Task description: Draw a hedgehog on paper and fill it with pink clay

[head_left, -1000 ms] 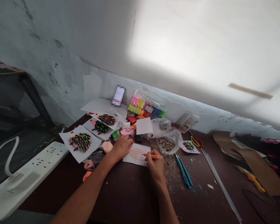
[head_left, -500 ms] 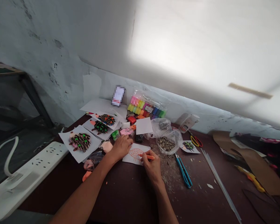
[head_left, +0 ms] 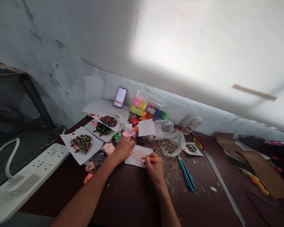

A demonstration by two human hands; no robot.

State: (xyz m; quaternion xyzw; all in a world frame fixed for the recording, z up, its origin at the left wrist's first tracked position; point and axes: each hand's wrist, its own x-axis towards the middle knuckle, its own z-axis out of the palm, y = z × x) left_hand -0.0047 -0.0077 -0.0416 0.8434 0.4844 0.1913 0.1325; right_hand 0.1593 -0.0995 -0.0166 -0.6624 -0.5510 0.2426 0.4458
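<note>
Between the fingers of my right hand [head_left: 154, 167] is an orange marker [head_left: 151, 159], its tip on a small white card [head_left: 132, 161]. An orange line drawing of a rounded, spiny body with short legs covers part of that card. My left hand [head_left: 123, 148] rests at the card's upper left edge, fingers laid down and slightly bent, holding nothing. Just behind it lies a lump of pink clay [head_left: 128, 133]; a peach clay lump [head_left: 108, 148] is beside its wrist. A plastic bag of striped sunflower seeds [head_left: 168, 145] is right of my right hand.
Seed-and-clay hedgehog pictures [head_left: 82, 143] lie at left beside a white power strip [head_left: 41, 171]. A blue utility knife [head_left: 186, 174], scissors [head_left: 198, 142], glue sticks [head_left: 223, 186] and a yellow glue gun [head_left: 255, 181] lie at right. Packed coloured clay [head_left: 149, 108] and a phone [head_left: 120, 96] stand along the wall.
The marker tip has shifted very slightly over the drawing in my right hand. My left hand stays in place on the card's edge.
</note>
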